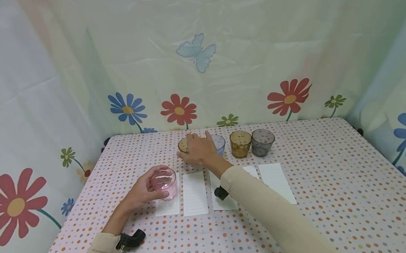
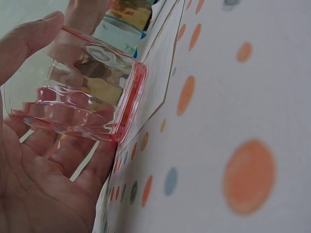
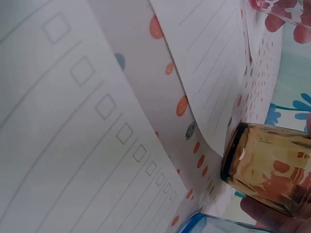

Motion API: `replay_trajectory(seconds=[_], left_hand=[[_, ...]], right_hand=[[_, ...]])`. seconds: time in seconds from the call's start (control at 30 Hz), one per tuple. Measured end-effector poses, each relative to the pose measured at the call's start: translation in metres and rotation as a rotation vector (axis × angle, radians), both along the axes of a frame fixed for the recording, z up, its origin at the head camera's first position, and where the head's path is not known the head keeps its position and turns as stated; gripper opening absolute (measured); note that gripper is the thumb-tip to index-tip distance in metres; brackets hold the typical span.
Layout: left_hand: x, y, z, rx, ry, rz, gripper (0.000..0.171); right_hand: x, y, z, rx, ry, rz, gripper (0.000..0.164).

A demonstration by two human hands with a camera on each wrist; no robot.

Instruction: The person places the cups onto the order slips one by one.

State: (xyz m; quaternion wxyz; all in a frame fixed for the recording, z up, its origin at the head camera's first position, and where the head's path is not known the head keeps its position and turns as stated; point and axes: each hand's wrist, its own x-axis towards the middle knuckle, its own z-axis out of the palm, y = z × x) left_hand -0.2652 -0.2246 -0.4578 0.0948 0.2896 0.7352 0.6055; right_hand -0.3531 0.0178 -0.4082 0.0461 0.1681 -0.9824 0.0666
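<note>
My left hand [image 1: 146, 189] holds a clear pink glass [image 1: 167, 185] over the leftmost sheet of lined paper [image 1: 168, 207]. In the left wrist view the thumb lies at its rim and the fingers [image 2: 73, 150] curve along the far side; its thick pink base is right at the paper. Farther back, my right hand [image 1: 199, 149] grips an amber glass [image 3: 272, 165], which it mostly covers in the head view. A fingertip [image 3: 262, 211] shows along the amber glass's side in the right wrist view. Right beside that hand stands a light blue glass [image 1: 220, 142].
To the right in the back row stand a darker amber glass [image 1: 240, 144] and a grey glass [image 1: 263, 143]. Several lined sheets lie in a row, including one second from left [image 1: 194, 195] and one far right [image 1: 277, 182]. My right forearm crosses over the middle sheets. A dotted cloth [image 1: 344, 194] covers the table.
</note>
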Motion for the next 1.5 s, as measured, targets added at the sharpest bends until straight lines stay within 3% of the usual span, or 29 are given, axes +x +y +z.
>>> replay_trajectory(seconds=[0.6, 0.97, 1.5], left_hand=[[-0.0004, -0.0015, -0.0009, 0.004, -0.027, -0.001, 0.074], [0.0017, -0.0006, -0.0012, -0.016, -0.048, 0.031, 0.077], [0.0018, 0.0004, 0.0020, 0.002, -0.050, -0.002, 0.078]], right_hand=[[-0.0024, -0.0030, -0.0005, 0.020, -0.020, -0.016, 0.084], [-0.0008, -0.0026, 0.0016, -0.016, -0.034, -0.020, 0.083], [0.0023, 0.0023, 0.0047, -0.107, 0.088, -0.020, 0.084]])
